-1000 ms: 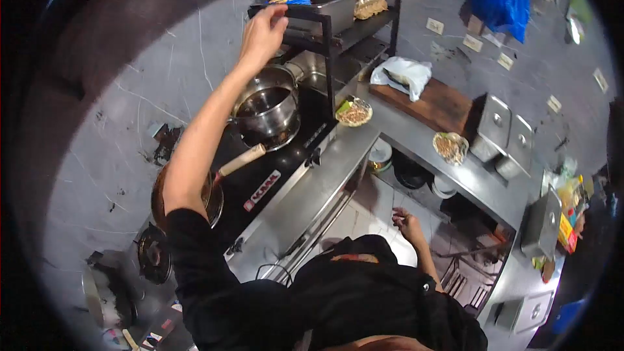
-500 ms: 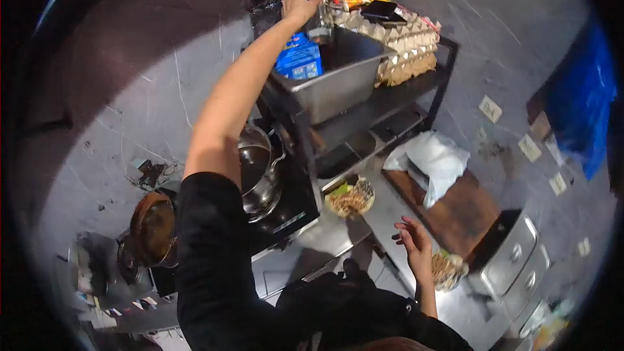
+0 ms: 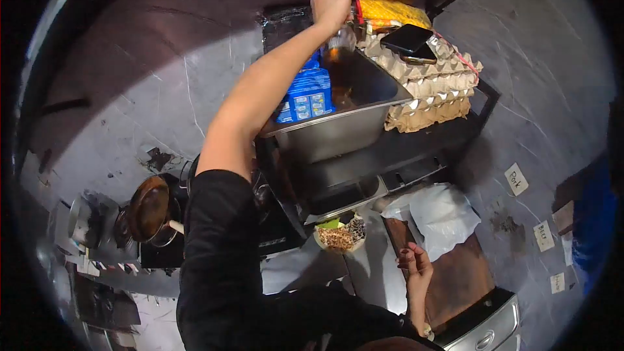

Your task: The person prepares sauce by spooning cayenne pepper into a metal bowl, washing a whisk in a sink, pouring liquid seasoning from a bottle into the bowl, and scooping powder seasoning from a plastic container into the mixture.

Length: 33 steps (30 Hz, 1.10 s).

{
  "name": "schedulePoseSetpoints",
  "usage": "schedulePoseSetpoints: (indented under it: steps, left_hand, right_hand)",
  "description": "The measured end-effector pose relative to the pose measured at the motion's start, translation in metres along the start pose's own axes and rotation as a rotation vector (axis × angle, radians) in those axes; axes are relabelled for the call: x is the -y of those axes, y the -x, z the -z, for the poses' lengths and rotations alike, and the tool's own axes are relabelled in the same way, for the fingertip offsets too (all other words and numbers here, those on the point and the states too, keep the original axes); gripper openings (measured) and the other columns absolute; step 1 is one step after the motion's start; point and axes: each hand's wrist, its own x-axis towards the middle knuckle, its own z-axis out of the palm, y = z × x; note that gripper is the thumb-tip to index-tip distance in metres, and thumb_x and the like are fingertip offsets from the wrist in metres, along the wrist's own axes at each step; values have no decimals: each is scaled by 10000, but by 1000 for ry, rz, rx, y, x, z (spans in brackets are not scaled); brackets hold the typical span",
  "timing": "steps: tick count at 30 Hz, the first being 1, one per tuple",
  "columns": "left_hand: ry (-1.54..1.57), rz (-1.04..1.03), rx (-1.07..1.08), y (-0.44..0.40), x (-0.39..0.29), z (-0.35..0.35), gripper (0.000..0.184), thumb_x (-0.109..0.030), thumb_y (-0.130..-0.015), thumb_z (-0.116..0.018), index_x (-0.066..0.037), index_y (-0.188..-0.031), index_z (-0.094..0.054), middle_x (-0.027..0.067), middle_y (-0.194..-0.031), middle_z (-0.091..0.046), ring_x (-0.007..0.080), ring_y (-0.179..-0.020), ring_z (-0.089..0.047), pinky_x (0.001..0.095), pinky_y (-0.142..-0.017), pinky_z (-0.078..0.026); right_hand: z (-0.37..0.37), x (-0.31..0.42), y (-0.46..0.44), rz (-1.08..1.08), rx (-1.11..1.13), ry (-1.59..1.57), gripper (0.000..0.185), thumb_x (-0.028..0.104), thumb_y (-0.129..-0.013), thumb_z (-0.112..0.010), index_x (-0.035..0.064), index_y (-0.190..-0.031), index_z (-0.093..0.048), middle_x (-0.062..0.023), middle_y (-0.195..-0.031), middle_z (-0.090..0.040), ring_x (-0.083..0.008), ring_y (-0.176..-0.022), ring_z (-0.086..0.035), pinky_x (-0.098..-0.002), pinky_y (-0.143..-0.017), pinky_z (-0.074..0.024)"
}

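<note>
My left hand [image 3: 331,10] reaches up over the back of a metal tub and is closed round the top of a clear glass jar [image 3: 342,40]. Something orange shows at the jar, though I cannot tell whether it is inside. A blue printed packet [image 3: 305,97] stands in the near left corner of the metal tub [image 3: 338,135], partly behind my forearm. Low on the right, my right hand [image 3: 416,266] hovers beside a wooden board [image 3: 461,279], fingers loosely bent and apart, with nothing visible in them. Close to it lies a white plastic bag [image 3: 445,218].
Right of the tub are stacked egg trays [image 3: 432,94] with a phone [image 3: 407,39] on top and a yellow bag [image 3: 393,13] behind. A topped flatbread [image 3: 341,234] lies below the shelf. A brown pan [image 3: 148,208] is at the left. Labels mark the wall, one reading Pork [image 3: 517,179].
The view has shifted, so the shelf appears lower and larger. My left hand and the jar sit slightly higher against the tub. My right hand's fingers have curled more.
</note>
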Motion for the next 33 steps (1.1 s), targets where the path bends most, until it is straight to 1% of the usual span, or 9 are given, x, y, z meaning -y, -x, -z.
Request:
schedulePoseSetpoints:
  steps: [4, 6, 7, 15, 21, 24, 28, 30, 33]
  left_hand:
    - [317, -300, 131, 14, -73, 40, 166, -107, -779, -603, 13, -664, -602, 85, -495, -546, 177, -436, -569, 296, -451, -458]
    - [439, -239, 158, 38, -112, 72, 232, -164, -840, -628, 11, -697, -575, 116, -609, -589, 199, -506, -570, 308, -480, -447]
    - [614, -323, 96, 49, -129, 79, 308, -136, -839, -608, -48, -565, -498, 60, -466, -497, 171, -363, -479, 306, -389, -383]
    - [805, -349, 219, 132, -226, 239, 308, -164, -843, -519, -191, -555, -414, -24, -444, -411, 141, -395, -481, 355, -515, -493]
    - [744, -261, 539, 212, -242, 414, 273, -207, -885, -489, -148, -622, -531, 7, -489, -485, 165, -448, -539, 406, -598, -521]
    - [563, -48, 169, 317, -263, 470, 325, -299, -951, -378, -110, -733, -527, -24, -462, -449, 128, -399, -485, 316, -468, -436]
    - [535, 3, 251, 413, -243, 546, 202, -243, -959, -363, -122, -820, -445, -11, -431, -397, 122, -349, -385, 286, -390, -339]
    - [571, 10, 178, 456, -225, 571, 163, -224, -967, -377, -131, -839, -415, -9, -420, -366, 125, -332, -342, 263, -358, -299]
    - [942, 179, 436, 497, -183, 613, 172, -193, -975, -409, -110, -828, -375, 7, -445, -327, 139, -344, -314, 269, -373, -303]
  right_hand:
    - [-14, 16, -15, 102, -15, 77, 270, 144, -964, -538, -36, -1166, -545, -96, -940, -640, -143, -752, -621, -241, -685, -491]
    - [-33, 28, -17, 190, -18, 95, 267, 134, -966, -532, -43, -1165, -543, -100, -942, -635, -139, -766, -614, -243, -703, -491]
    - [-45, 43, -17, 235, 34, 131, 266, 110, -966, -521, -42, -1183, -529, -118, -989, -628, -142, -785, -611, -260, -724, -497]
    - [-133, 93, 10, 998, 227, -76, 419, -28, -933, -441, 0, -1335, -328, -258, -1180, -522, -246, -847, -613, -352, -772, -522]
    - [-203, 96, 92, 1022, 178, -249, 569, 290, -935, -525, -54, -1315, -277, -251, -1179, -514, -280, -841, -601, -379, -787, -500]
    - [-238, 92, 139, 1062, 365, -178, 534, 300, -930, -522, -59, -1284, -347, -253, -1205, -508, -277, -899, -599, -373, -802, -495]
    - [-268, 83, 215, 856, 608, -118, 452, 152, -862, -603, -21, -1256, -464, -238, -1262, -494, -265, -1044, -578, -355, -822, -493]
    - [-267, 74, 242, 887, 588, 29, 533, 56, -828, -662, 23, -1312, -439, -183, -1334, -449, -246, -1056, -577, -336, -829, -495]
    - [-233, 92, 277, 953, 414, 332, 521, 89, -848, -647, 41, -1320, -432, -194, -1312, -461, -326, -1116, -545, -379, -895, -480]
